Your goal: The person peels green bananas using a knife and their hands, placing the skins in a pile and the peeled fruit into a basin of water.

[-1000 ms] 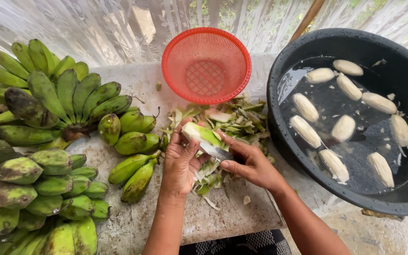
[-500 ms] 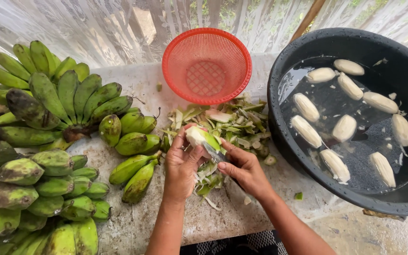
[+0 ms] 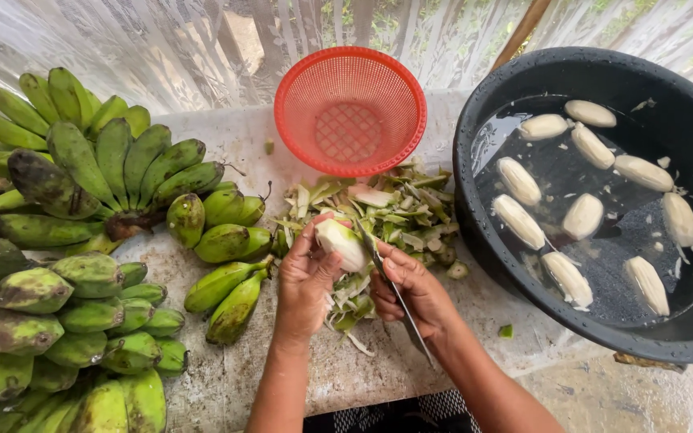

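Left hand (image 3: 305,277) is what I see first: its fingers wrap around a mostly peeled banana (image 3: 343,244), pale flesh up, held just above the heap of green peelings (image 3: 387,212). My right hand (image 3: 411,290) sits just beside it, closed around a knife (image 3: 395,293) whose blade tip reaches up against the banana's right side while the other end points back toward my forearm. The banana lies between both hands, slightly nearer the left.

Packages, labels and signs do not show anywhere I can see. A round red plastic basket (image 3: 350,109) stands beyond the peelings, touching their far edge. To the right, a large black tub (image 3: 483,168) holds water with 9 peeled bananas (image 3: 518,180) floating in it. To the left, bunches of green unpeeled bananas (image 3: 106,172) crowd the worn, pale tabletop (image 3: 226,140), with several loose ones near my left wrist. White lace curtain (image 3: 162,48) hangs behind, and bare concrete floor (image 3: 603,397) shows at the lower right.
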